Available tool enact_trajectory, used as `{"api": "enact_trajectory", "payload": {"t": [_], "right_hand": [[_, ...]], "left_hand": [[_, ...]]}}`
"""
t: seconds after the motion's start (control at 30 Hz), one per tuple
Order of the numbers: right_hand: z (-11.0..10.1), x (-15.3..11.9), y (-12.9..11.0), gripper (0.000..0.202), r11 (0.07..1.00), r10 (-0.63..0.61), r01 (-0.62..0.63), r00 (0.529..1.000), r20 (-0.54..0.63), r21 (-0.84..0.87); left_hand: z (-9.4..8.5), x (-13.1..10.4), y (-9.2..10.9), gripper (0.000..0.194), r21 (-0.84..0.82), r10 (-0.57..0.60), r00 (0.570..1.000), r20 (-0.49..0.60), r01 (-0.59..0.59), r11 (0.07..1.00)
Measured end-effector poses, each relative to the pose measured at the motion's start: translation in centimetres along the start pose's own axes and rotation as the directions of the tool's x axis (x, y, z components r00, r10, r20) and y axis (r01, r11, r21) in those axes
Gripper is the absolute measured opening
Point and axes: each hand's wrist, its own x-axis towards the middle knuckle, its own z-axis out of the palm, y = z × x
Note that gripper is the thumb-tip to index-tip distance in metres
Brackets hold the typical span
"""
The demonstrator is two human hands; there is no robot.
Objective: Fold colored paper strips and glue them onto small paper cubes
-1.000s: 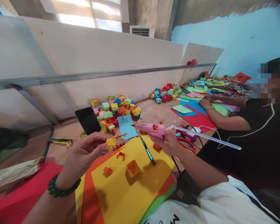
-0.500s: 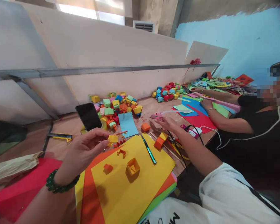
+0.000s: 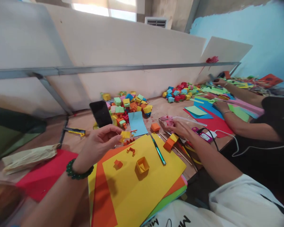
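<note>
On the yellow sheet (image 3: 132,192) are one open box (image 3: 145,170) with a scrap (image 3: 142,167) inside, two orange pieces (image 3: 118,164) and one knife (image 3: 159,151). Near its far edge, the left hand (image 3: 105,140) pinches one yellow piece (image 3: 126,135); the right hand (image 3: 180,128) is at one glue gun (image 3: 167,120), whether gripping, I cannot tell.

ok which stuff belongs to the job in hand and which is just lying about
Likely in use:
small yellow folded-paper piece, in the left grip
pink plastic glue gun, at the right grip
open yellow paper box

Apparently lying about:
black rectangular phone
yellow-and-black cutter
</note>
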Motion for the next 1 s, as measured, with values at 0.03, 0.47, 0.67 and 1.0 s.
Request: {"api": "enact_trajectory", "payload": {"t": [0.03, 0.47, 0.67, 1.0], "right_hand": [[0.0, -0.3, 0.1, 0.042, 1.000, 0.000, 0.000, 1.000, -0.012, 0.005], [-4.0, -11.5, -8.1, 0.039, 0.891, -0.191, 0.296, 0.932, -0.308, 0.344], [-3.3, -13.2, -13.3, 0.013, 0.578, -0.510, 0.682, 0.731, -0.453, 0.449], [-0.3, -12.5, -14.2, 0.008, 0.524, -0.562, 0.791, 0.600, -0.570, 0.316]], "left_hand": [[0.0, 0.0, 0.0, 0.026, -0.023, -0.014, 1.000, -0.006, 0.014, 1.000], [1.5, 0.1, 0.6, 0.032, -0.368, -0.253, 0.967, 0.033, 0.247, 0.896], [3.6, -0.5, 0.4, 0.030, -0.451, -0.307, 0.949, 0.076, 0.307, 0.838], [5.8, -1.5, -0.3, 0.030, -0.397, -0.315, 0.932, 0.180, 0.362, 0.844]]}}
